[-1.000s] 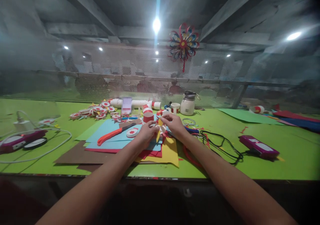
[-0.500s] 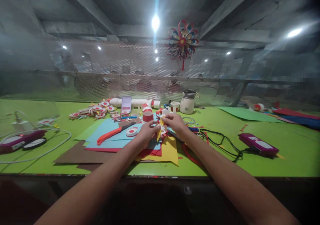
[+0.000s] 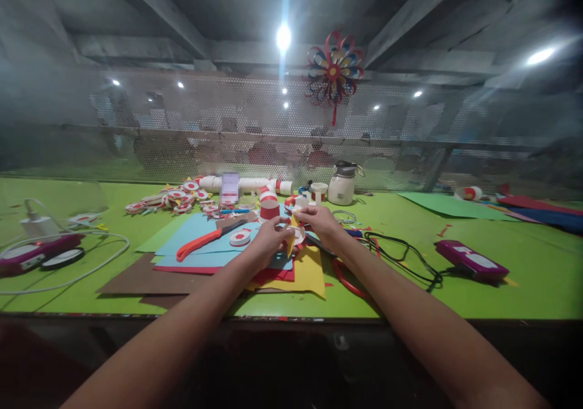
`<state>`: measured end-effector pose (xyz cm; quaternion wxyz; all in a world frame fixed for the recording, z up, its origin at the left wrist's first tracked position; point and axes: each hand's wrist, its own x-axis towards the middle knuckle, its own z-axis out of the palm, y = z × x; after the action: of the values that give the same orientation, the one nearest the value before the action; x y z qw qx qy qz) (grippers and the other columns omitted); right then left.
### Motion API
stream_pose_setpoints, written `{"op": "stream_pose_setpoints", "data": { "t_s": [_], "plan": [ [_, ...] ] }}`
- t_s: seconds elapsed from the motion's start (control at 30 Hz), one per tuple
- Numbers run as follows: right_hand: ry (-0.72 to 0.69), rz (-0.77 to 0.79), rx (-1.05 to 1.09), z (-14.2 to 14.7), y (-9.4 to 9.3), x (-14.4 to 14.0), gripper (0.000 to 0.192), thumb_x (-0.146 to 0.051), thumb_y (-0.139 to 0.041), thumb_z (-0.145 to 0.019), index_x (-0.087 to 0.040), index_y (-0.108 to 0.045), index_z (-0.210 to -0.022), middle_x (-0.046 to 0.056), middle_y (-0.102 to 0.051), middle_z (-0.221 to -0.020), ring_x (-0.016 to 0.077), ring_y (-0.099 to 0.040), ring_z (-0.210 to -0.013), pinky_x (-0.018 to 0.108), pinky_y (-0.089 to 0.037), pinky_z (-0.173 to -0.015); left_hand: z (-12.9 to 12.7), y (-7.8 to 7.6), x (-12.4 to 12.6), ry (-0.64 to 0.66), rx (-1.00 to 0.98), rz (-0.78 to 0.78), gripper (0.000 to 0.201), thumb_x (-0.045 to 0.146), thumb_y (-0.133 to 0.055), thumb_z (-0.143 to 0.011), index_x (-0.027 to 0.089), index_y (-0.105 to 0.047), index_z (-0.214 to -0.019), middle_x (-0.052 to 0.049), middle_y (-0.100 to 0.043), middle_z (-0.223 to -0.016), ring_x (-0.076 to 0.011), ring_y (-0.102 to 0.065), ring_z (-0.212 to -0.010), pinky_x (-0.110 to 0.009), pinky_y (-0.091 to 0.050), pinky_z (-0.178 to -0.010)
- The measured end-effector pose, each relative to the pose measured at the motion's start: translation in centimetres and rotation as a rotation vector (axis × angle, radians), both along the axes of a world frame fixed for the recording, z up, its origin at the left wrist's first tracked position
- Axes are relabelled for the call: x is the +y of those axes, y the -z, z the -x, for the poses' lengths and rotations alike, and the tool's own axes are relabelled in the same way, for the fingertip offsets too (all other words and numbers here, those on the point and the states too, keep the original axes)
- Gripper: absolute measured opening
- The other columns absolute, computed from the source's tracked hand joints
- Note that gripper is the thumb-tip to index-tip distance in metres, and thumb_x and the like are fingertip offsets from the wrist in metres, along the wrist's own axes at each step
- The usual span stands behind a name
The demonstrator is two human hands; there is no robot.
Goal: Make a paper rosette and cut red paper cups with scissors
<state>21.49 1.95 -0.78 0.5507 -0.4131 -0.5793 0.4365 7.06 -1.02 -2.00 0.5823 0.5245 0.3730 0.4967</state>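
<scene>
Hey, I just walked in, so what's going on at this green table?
A person's bare left hand and bare right hand meet at a small yellow-and-white piece, holding it between their fingers. To the left, an orange-handled tool and a flat white-and-red roll lie on stacked coloured sheets. Farther back on the left sits a pile of round red-and-white pieces.

Perforated screen (image 3: 204,102), green tabletop (image 3: 537,300) set before the screen, grey ceiling beams (image 3: 161,17) carried above it, space lit by bright lamp (image 3: 283,37) above the screen.
</scene>
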Motion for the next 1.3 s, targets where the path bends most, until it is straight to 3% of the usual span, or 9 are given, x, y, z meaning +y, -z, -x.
{"op": "stream_pose_setpoints", "data": {
  "t_s": [0.43, 0.8, 1.0, 1.3],
  "plan": [
    [0.011, 0.026, -0.001, 0.0, -0.2, -0.1, 0.02, -0.029, -0.075, -0.056, -0.014, -0.062, -0.056, -0.004, -0.055, -0.047, 0.0078, -0.046, -0.042, 0.022, -0.038, -0.045, 0.0, 0.1, 0.1, -0.012, 0.057, -0.034, 0.026, 0.015, -0.069, -0.069, 0.016, -0.055, -0.09, -0.001, -0.06, -0.065, -0.0137, -0.059, -0.051, -0.025, -0.047, -0.048],
    [0.03, 0.069, 0.04, 0.3, -0.3, -0.2, 0.023, -0.034, -0.074, -0.063, -0.015, -0.06, -0.06, -0.004, -0.054, -0.05, 0.0077, -0.047, -0.045, 0.021, -0.04, -0.046, 0.0, 0.2, 0.3, 0.022, -0.037, 0.01, 0.017, 0.015, -0.065, -0.07, 0.016, -0.052, -0.081, -0.002, -0.061, -0.068, -0.0112, -0.057, -0.052, -0.022, -0.047, -0.047],
    [0.027, 0.126, 0.05, 0.4, -0.4, -0.3, 0.023, -0.034, -0.069, -0.072, -0.015, -0.059, -0.063, -0.002, -0.054, -0.051, 0.0074, -0.048, -0.046, 0.018, -0.039, -0.043, 0.4, -0.2, 0.4, -0.046, -0.077, 0.043, 0.017, 0.012, -0.064, -0.07, 0.016, -0.049, -0.078, 0.0, -0.059, -0.062, -0.0088, -0.054, -0.047, -0.019, -0.045, -0.043],
    [-0.071, 0.222, 0.001, 1.2, -0.6, -1.5, 0.026, -0.035, -0.067, -0.076, -0.014, -0.058, -0.063, -0.001, -0.056, -0.051, 0.0064, -0.049, -0.044, 0.016, -0.037, -0.039, 1.2, -0.5, 1.0, -0.132, -0.114, 0.049, 0.023, 0.015, -0.066, -0.069, 0.016, -0.05, -0.085, -0.003, -0.062, -0.071, -0.0118, -0.059, -0.055, -0.022, -0.046, -0.049]
  ]
}}
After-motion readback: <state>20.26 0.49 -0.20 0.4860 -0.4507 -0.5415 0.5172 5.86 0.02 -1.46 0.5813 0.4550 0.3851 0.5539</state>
